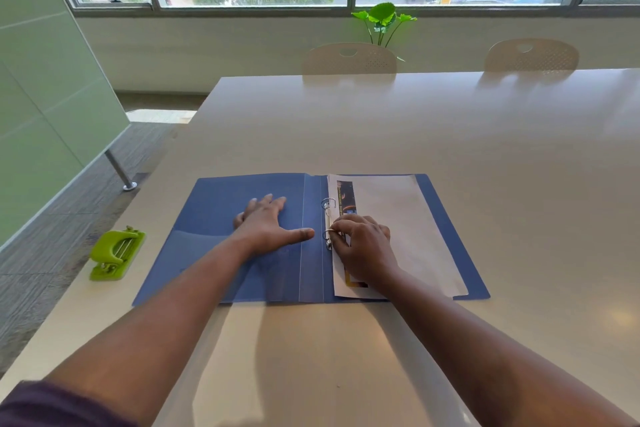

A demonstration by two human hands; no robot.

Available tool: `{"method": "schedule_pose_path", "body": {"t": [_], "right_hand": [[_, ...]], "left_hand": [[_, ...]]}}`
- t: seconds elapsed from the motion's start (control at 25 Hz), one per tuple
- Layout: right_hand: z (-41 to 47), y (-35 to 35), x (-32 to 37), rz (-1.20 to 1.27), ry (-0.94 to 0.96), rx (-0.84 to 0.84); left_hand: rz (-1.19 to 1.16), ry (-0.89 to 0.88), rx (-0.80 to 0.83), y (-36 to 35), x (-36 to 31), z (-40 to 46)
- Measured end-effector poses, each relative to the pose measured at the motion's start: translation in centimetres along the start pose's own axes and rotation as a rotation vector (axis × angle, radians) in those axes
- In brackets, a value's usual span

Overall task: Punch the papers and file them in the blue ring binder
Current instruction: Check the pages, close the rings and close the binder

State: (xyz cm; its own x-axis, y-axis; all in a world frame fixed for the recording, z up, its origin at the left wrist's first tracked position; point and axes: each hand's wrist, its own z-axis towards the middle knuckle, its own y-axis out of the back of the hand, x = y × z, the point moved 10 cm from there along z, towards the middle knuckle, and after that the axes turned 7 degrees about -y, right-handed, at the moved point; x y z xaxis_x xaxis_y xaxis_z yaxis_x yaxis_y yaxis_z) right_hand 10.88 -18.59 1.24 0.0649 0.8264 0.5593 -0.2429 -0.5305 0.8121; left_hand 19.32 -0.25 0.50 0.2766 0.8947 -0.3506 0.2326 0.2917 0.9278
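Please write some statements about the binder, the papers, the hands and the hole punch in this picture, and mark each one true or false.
1. The blue ring binder lies open on the table. True.
2. The left hand holds the green hole punch. False: it rests flat on the binder's left cover; the punch stands apart, untouched.
3. The right hand has its fingers at the lower ring. True.
4. The papers lie on the binder's left side. False: on the right side.
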Motion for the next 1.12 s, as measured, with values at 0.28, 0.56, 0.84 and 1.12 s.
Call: {"method": "schedule_pose_path", "body": {"t": [0.28,0.56,0.84,1.12], "right_hand": [[-0.4,0.2,0.2,-0.036,0.028,-0.034],[-0.4,0.2,0.2,-0.057,0.015,-0.026],[-0.6,0.4,0.3,-0.034,0.022,-0.028],[-0.4,0.3,0.0,-0.043,0.019,-0.039]], "left_hand": [[-0.008,0.409,-0.019,2.9,8.5,-1.6],[-0.063,0.56,0.032,2.9,11.3,-2.1],[-0.07,0.469,0.081,2.9,10.4,-1.2],[0.057,0.396,0.071,2.5,9.0,-1.1]]}}
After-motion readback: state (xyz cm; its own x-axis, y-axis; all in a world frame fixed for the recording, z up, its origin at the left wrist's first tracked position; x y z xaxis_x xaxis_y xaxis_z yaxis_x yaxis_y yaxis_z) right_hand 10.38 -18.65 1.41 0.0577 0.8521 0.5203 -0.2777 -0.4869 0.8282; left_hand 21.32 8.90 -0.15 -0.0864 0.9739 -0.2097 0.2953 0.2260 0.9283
